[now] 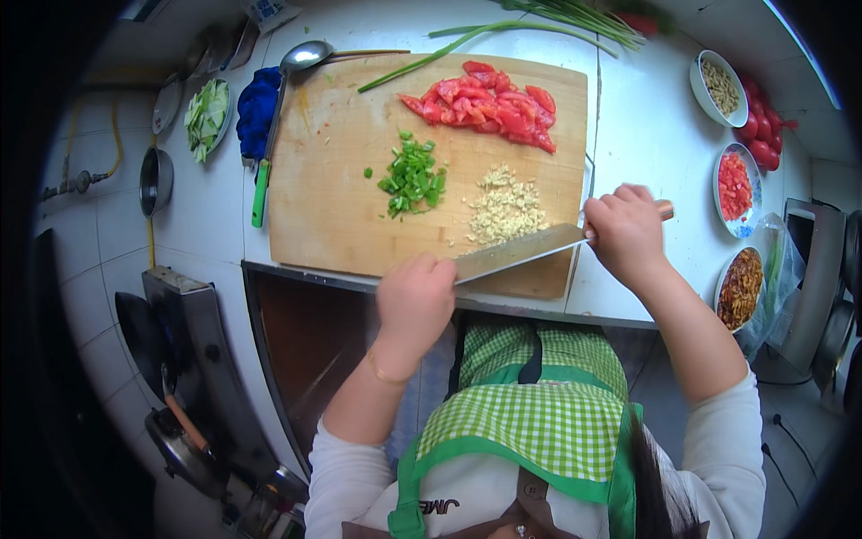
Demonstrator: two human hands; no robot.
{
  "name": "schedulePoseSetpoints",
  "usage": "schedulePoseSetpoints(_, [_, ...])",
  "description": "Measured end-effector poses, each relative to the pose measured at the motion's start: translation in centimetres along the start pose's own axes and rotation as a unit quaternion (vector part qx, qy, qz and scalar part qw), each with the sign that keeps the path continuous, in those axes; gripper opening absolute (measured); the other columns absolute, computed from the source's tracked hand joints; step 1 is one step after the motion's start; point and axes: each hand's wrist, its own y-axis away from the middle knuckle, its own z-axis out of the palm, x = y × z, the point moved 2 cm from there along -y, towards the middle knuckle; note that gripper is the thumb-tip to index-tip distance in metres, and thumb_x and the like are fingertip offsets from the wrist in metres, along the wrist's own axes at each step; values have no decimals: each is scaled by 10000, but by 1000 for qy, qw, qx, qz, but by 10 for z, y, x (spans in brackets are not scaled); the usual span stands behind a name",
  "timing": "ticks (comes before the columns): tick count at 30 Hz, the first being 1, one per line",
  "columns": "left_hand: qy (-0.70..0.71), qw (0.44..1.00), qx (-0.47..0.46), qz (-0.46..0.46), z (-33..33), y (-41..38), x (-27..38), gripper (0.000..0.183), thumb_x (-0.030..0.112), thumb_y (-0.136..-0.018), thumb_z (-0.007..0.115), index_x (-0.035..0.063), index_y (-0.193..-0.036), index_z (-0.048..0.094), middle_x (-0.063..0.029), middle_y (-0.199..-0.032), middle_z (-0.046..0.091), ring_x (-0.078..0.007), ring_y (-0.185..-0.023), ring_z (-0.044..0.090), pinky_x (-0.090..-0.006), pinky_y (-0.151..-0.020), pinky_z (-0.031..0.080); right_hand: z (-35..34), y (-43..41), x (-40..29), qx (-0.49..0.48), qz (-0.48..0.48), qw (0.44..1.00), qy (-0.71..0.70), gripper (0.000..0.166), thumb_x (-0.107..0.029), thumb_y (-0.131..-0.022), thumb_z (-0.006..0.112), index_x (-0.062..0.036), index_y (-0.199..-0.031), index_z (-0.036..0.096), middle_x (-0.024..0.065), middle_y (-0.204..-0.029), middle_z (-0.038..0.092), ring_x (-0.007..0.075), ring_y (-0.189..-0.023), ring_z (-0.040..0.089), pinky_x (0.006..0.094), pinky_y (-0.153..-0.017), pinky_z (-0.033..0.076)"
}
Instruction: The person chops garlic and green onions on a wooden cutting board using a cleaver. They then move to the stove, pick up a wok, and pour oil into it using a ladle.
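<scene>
My right hand (626, 232) grips the wooden handle of a kitchen cleaver (518, 252). The far end of its blade is in my left hand (417, 293), whose fingertips are partly hidden. The blade lies slantwise over the near edge of a wooden cutting board (323, 202), against a heap of minced garlic (508, 205). Chopped green pepper or scallion (414, 175) forms a pile left of the garlic. Behind both, sliced tomato (485, 101) is spread along the board's far right.
A ladle (306, 57) with a green handle lies along the board's left edge, by a blue cloth (258, 111). Scallions (572, 27) reach over the far edge. Bowls of diced tomato (734, 188), brown food (739, 290) and pale pieces (720, 87) line the right. A stove (209, 350) stands left.
</scene>
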Motion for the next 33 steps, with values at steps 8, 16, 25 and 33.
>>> schedulePoseSetpoints(8, [-70,997,-20,-18,-22,-29,11,397,120,-688,685,93,-1057,541,-129,-961,549,-329,-954,528,-418,-821,424,-10,-4,-3,-207,-44,962,-175,223,-173,-788,605,-123,-1005,597,68,-742,610,276,-698,609,393,-627,483])
schedulePoseSetpoints(16, [318,936,16,150,95,-4,113,910,627,-842,344,-34,-1406,71,-244,-1462,69,-371,-1368,38,-456,-1096,39,-11,51,-31,-126,372,716,-577,154,-113,-888,520,7,-986,522,18,-681,562,73,-540,483,221,-492,420])
schedulePoseSetpoints(25, [248,968,46,-6,118,-26,84,977,678,-815,309,-57,-1398,35,-278,-1453,-4,-362,-1370,-13,-458,-1097,26,-17,92,-14,-130,436,677,-579,164,-71,-867,528,14,-1008,526,12,-677,543,63,-484,466,207,-439,399])
schedulePoseSetpoints(33, [949,290,-42,-115,80,-30,88,955,709,-805,334,-9,-1402,136,-168,-1446,216,-295,-1327,240,-432,-1085,183,15,79,-16,-57,439,458,-771,197,-141,-864,561,-18,-1006,501,22,-657,539,81,-443,471,230,-423,468])
